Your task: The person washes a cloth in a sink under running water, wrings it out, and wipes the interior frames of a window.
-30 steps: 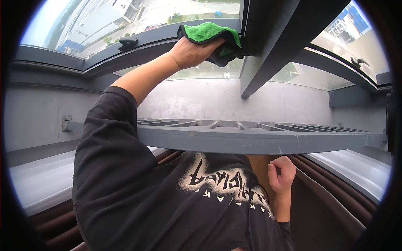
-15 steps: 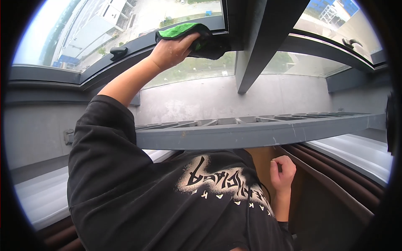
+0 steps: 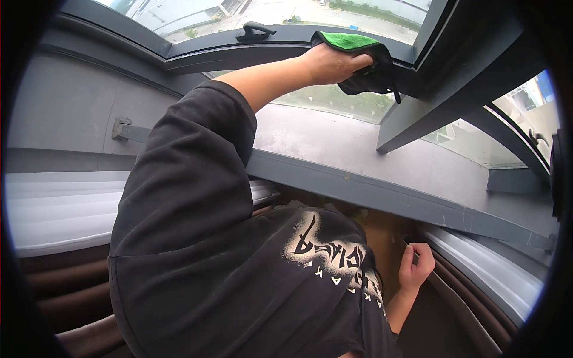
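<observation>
My left hand (image 3: 334, 64) reaches up and grips a cleaning cloth (image 3: 349, 40), green on one side and black on the other. The cloth lies on the lower rail of the dark grey window frame (image 3: 292, 39), near its right corner, and its black part hangs below the rail. The palm and some of the fingers are hidden by the cloth. Low on the right, my right hand (image 3: 418, 265) is curled into a loose fist beside the curtain, with nothing visible in it.
A black window handle (image 3: 256, 31) sits on the rail left of the cloth. Grey railing (image 3: 358, 182) crosses in front of my body. A thick mullion (image 3: 441, 83) slants down at the right. White curtains (image 3: 65, 209) and brown curtains (image 3: 65, 262) hang at the sides.
The view has turned, so the frame and railing now slant. My left hand and the cloth have slid right along the rail, away from the handle. My right hand stays curled.
</observation>
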`<state>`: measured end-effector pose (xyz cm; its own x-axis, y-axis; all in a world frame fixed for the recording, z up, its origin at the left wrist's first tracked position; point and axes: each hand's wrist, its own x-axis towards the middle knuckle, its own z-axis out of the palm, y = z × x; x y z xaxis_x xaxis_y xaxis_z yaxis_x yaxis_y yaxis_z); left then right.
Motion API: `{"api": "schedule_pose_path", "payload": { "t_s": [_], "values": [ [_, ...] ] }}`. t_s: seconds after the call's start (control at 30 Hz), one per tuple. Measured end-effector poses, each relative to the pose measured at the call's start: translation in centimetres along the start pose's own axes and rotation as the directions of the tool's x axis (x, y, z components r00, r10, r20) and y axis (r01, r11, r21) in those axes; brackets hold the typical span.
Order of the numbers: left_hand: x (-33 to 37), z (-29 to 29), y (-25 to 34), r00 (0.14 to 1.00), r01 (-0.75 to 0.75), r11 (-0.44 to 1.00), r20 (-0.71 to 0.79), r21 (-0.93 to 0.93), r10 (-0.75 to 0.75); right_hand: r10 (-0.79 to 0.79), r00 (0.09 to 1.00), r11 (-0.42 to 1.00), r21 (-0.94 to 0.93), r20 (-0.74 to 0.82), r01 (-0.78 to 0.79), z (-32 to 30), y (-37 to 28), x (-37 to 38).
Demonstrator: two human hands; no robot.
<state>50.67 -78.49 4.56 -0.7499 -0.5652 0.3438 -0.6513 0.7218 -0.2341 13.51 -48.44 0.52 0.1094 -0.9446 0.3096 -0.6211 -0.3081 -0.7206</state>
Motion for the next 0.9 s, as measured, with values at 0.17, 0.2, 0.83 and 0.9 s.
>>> {"api": "schedule_pose_path", "payload": {
  "t_s": [0.17, 0.2, 0.83, 0.9],
  "values": [
    [-3.5, -1.3, -2.4, 0.996, -0.045, 0.999, 0.073, 0.012, 0.044, -0.064, 0.994, 0.998, 0.005, -0.085, 0.065, -0.7, -1.7, 1.7],
    [-2.9, -0.7, -1.6, 0.997, -0.053, 0.999, 0.060, -0.006, 0.053, -0.054, 0.995, 0.998, -0.015, -0.088, 0.053, -0.7, -2.0, 1.7],
    [-9.7, -1.4, -5.1, 0.977, -0.162, 0.984, -0.125, 0.074, 0.170, -0.008, 0.979, 1.000, 0.014, -0.205, 0.011, 0.4, -3.6, 0.1],
    [-13.8, -3.3, -6.8, 0.984, -0.132, 0.979, -0.095, 0.158, 0.148, -0.046, 0.979, 0.998, 0.021, -0.199, 0.051, 0.3, -3.8, 1.0]
  ]
}}
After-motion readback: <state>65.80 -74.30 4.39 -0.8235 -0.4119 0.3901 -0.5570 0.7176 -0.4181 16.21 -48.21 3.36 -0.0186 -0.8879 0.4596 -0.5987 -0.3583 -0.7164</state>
